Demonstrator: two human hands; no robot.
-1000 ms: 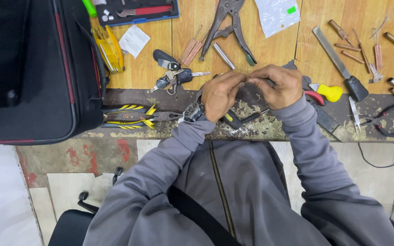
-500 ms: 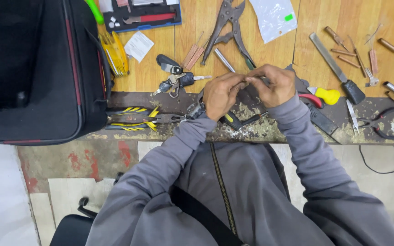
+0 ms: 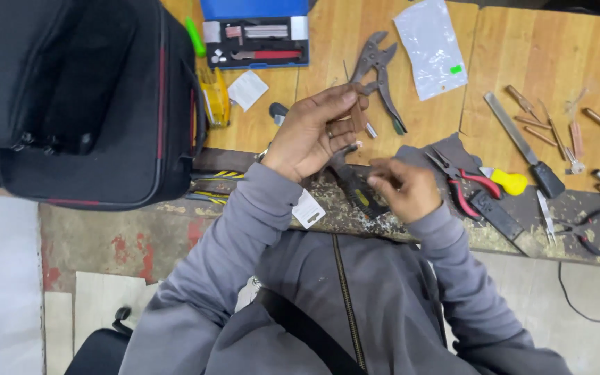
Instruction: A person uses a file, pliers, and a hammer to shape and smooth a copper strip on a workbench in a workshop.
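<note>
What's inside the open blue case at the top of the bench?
The blue case holds a red-handled tool and small metal parts. Anything beneath them is hidden.

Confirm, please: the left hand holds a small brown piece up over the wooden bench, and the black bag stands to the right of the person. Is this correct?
One detail is wrong. The head view shows the black bag on the person's left side, not the right. The rest holds: the left hand pinches a small brown piece in its fingers above the wooden bench.

Bag [image 3: 85, 97] left of pliers [image 3: 381, 73]; cutters [image 3: 463, 184] perhaps rightmost.
</note>
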